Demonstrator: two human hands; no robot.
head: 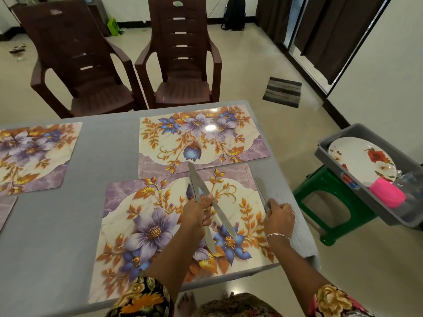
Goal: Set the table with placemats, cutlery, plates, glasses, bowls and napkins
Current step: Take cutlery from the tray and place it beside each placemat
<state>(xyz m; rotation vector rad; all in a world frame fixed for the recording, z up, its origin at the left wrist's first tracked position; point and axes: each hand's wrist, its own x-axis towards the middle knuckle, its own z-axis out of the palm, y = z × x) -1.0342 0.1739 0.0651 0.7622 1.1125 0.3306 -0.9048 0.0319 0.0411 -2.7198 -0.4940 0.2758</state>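
The left hand (198, 211) grips two knives (193, 179), crossed, above the placemat (142, 225) at the near right corner of the surface (68, 225) — the right hand (280, 216) pinches a third knife (261, 191) by that placemat's right edge, blade pointing away.

Home dining rm. Grey table (68, 225) w/ floral placemats (201, 138), two brown plastic chairs (180, 65) on the far side. Polished cream floor (251, 72), dark curtains (343, 30) on the right, small striped mat (282, 91) below them, backpack (234, 13) against the back wall. Grey tub (332, 154) on a green stool (325, 193) holds a flowered plate (359, 161) and what may be glasses (409, 181).
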